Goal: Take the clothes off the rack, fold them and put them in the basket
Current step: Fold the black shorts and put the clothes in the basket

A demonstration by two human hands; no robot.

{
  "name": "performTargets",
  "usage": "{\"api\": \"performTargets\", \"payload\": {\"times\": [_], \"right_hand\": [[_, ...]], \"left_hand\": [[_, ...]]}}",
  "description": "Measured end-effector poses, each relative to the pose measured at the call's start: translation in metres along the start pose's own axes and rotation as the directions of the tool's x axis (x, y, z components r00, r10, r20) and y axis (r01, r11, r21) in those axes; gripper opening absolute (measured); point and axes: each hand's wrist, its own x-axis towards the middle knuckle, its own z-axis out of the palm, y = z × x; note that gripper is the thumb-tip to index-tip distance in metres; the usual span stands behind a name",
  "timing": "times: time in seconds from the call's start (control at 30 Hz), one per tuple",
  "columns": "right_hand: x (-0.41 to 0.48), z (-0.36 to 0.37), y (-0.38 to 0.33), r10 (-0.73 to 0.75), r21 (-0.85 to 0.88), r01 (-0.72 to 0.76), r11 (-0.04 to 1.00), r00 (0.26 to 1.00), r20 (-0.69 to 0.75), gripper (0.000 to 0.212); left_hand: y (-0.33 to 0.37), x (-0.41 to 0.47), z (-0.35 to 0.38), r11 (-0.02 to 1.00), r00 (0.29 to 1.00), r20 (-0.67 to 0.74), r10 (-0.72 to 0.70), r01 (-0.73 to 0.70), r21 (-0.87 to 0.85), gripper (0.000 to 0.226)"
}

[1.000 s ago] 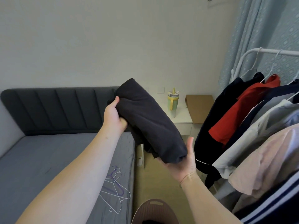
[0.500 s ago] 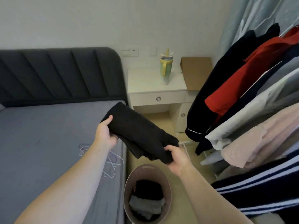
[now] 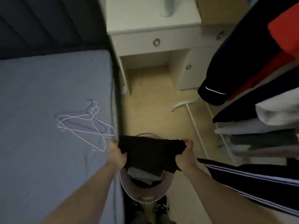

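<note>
Left hand and right hand grip the soft, light folded black garment by its ends, directly above the basket.

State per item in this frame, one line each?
black garment: folded, held over the basket by both ends
left hand: grips the garment's left end
right hand: grips its right end
basket: upright, partly filled with clothes
hangers: bare, lying on the bed
hanging clothes: hung up, unfolded
drawer: closed

Both hands hold folded black garment over basket
</note>
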Motion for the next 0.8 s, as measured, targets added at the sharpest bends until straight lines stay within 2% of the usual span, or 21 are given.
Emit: {"api": "performTargets", "payload": {"times": [0.13, 0.23, 0.33, 0.43, 0.53, 0.6, 0.63, 0.7, 0.73, 0.8], "right_hand": [[0.084, 0.067, 0.072, -0.043, -0.144, 0.043, 0.989, 0.999, -0.001, 0.066], [0.145, 0.119, 0.129, -0.129, -0.317, 0.143, 0.938, 0.990, 0.064, 0.065], [0.201, 0.171, 0.184, -0.154, -0.533, 0.180, 0.827, 0.984, 0.094, 0.064], [0.247, 0.208, 0.223, -0.176, -0.578, 0.190, 0.793, 0.981, 0.080, 0.066], [0.284, 0.237, 0.254, -0.160, -0.565, 0.177, 0.806, 0.984, 0.081, 0.054], [0.308, 0.251, 0.279, -0.146, -0.588, 0.168, 0.792, 0.986, 0.084, 0.052], [0.316, 0.256, 0.284, -0.100, -0.629, 0.169, 0.759, 0.984, 0.144, 0.055], [0.317, 0.267, 0.292, 0.008, -0.806, 0.205, 0.555, 0.968, 0.252, 0.058], [0.314, 0.269, 0.288, -0.007, -0.881, 0.231, 0.413, 0.968, 0.251, 0.059], [0.307, 0.279, 0.274, -0.223, -0.919, 0.241, 0.313, 0.959, 0.175, 0.052]], "left_hand": [[-0.086, 0.078, 0.068, 0.961, 0.994, 0.104, -0.041, 0.011, 0.276, 0.049], [-0.151, 0.127, 0.110, 0.893, 0.986, 0.162, -0.048, -0.030, 0.448, 0.064], [-0.212, 0.173, 0.149, 0.819, 0.978, 0.208, -0.019, -0.104, 0.564, 0.077], [-0.257, 0.211, 0.183, 0.746, 0.976, 0.217, -0.010, -0.138, 0.651, 0.077], [-0.305, 0.242, 0.217, 0.693, 0.968, 0.242, 0.070, -0.221, 0.686, 0.076], [-0.332, 0.261, 0.233, 0.650, 0.962, 0.265, 0.067, -0.243, 0.720, 0.075], [-0.338, 0.268, 0.238, 0.645, 0.957, 0.288, 0.024, -0.235, 0.727, 0.074], [-0.347, 0.280, 0.247, 0.629, 0.937, 0.341, -0.078, -0.219, 0.746, 0.076], [-0.342, 0.281, 0.249, 0.554, 0.927, 0.354, -0.120, -0.233, 0.799, 0.076], [-0.322, 0.278, 0.257, 0.308, 0.932, 0.333, -0.140, -0.278, 0.910, 0.071]]}}
